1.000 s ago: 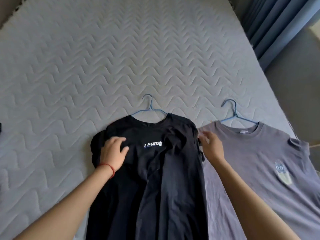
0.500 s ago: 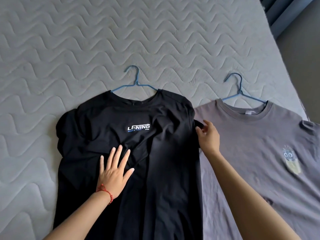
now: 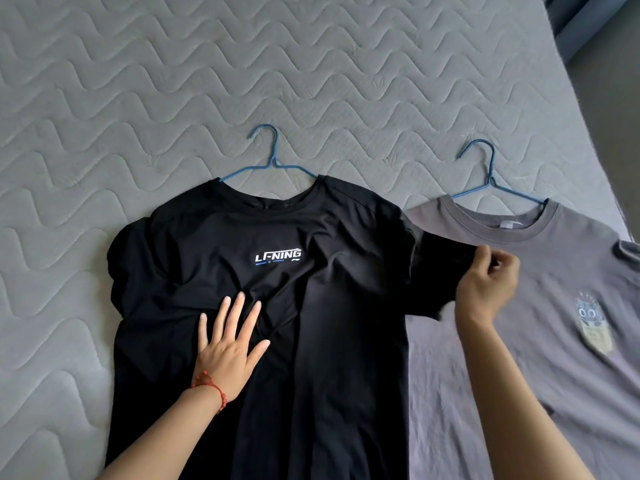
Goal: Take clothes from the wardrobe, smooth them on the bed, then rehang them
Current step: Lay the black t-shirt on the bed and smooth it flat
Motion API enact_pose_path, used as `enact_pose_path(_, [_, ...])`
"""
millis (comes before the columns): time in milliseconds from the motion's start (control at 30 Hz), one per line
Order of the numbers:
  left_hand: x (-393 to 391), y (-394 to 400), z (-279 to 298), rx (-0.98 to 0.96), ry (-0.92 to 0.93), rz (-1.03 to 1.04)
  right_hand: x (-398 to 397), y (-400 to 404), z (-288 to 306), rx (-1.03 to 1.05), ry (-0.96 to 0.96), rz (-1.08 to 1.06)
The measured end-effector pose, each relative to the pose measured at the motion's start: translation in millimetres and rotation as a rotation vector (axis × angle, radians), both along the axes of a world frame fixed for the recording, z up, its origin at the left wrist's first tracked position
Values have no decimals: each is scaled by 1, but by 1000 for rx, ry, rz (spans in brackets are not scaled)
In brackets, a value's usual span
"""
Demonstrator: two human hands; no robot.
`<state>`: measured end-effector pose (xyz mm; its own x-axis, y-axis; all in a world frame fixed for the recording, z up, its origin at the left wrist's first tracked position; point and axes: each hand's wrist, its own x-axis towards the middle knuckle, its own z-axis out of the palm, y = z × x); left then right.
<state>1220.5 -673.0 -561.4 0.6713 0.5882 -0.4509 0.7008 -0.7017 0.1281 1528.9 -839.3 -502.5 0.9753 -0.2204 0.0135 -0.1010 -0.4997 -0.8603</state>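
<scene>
A black T-shirt [image 3: 346,323] with a white chest logo lies face up on the bed, still on a blue wire hanger [image 3: 268,166]. My left hand [image 3: 232,344] presses flat on its front below the logo, fingers straight and spread. My right hand [image 3: 486,285] pinches the hem of the shirt's right sleeve and holds it stretched out over the neighbouring shirt. That grey T-shirt [image 3: 540,358] with a small owl print lies to the right on its own blue hanger [image 3: 488,178]. The black shirt's left sleeve is bunched up.
The quilted grey mattress [image 3: 173,81] stretches far and to the left of the shirts. Its right edge runs diagonally at the upper right, with grey floor [image 3: 609,81] and the foot of a blue curtain [image 3: 564,15] beyond.
My right hand has drawn the black sleeve out to the right, over the grey shirt. My left hand stays flat on the shirt front. The view has come a little closer.
</scene>
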Motion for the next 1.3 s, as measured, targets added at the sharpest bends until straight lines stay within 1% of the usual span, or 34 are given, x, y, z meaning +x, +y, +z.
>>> enact_pose_path(67, [0, 1, 1, -19, 11, 3, 10, -19, 4, -81, -12, -96])
enact_pose_path(133, [0, 2, 2, -17, 25, -4, 19, -39, 3, -210, 100, -180])
enact_pose_path(200, [0, 2, 1, -16, 14, -10, 19, -48, 1, -358, 211, -162])
enact_pose_path(233, [0, 3, 0, -22, 10, -9, 14, -44, -1, -413, 207, -90])
enact_pose_path(300, [0, 2, 0, -30, -12, -12, -8, -24, -4, -465, 113, 148])
enact_pose_path(400, [-2, 2, -3, -58, -9, -35, -63, 27, -13, -463, -11, 547])
enact_pose_path(467, [-9, 5, -12, -47, -19, -30, -107, 66, -21, -450, -49, 765])
enact_pose_path(533, [-10, 7, -8, -68, -46, -5, -149, 96, -31, -461, -50, 944])
enact_pose_path(567, [-7, 7, -1, -94, -105, 6, -163, 101, -37, -493, -56, 1007])
enact_pose_path(600, [-4, 7, 8, -93, -207, 25, -174, 103, -44, -541, -86, 1055])
enact_pose_path(667, [-12, 15, 19, 34, -420, 72, -188, 103, -58, -652, -137, 1101])
enact_pose_path(733, [-28, 35, 23, 189, -568, 210, -192, 101, -69, -715, -148, 1105])
enact_pose_path(800, [-44, 61, 23, 260, -634, 454, -192, 102, -73, -743, -150, 1103])
enact_pose_path(833, [-51, 74, 24, 235, -656, 619, -192, 104, -73, -752, -144, 1106])
enact_pose_path(933, [-57, 113, 24, 63, -711, 1110, -193, 106, -72, -771, -137, 1106])
enact_pose_path(1000, [-56, 135, 21, -63, -727, 1318, -194, 107, -73, -778, -139, 1096])
enact_pose_path(1067, [-51, 155, 20, -275, -822, 1441, -194, 107, -74, -781, -145, 1086])
enact_pose_path(1133, [-40, 168, 25, -513, -872, 1528, -194, 108, -74, -789, -149, 1080])
enact_pose_path(1167, [-35, 170, 26, -609, -909, 1533, -194, 109, -74, -793, -147, 1078])
enact_pose_path(1200, [-28, 168, 29, -655, -945, 1494, -195, 109, -74, -796, -146, 1075])
enact_pose_path(1267, [-16, 162, 34, -722, -976, 1298, -195, 110, -73, -803, -145, 1072])
enact_pose_path(1300, [-12, 158, 36, -787, -978, 1192, -195, 110, -73, -807, -147, 1071])
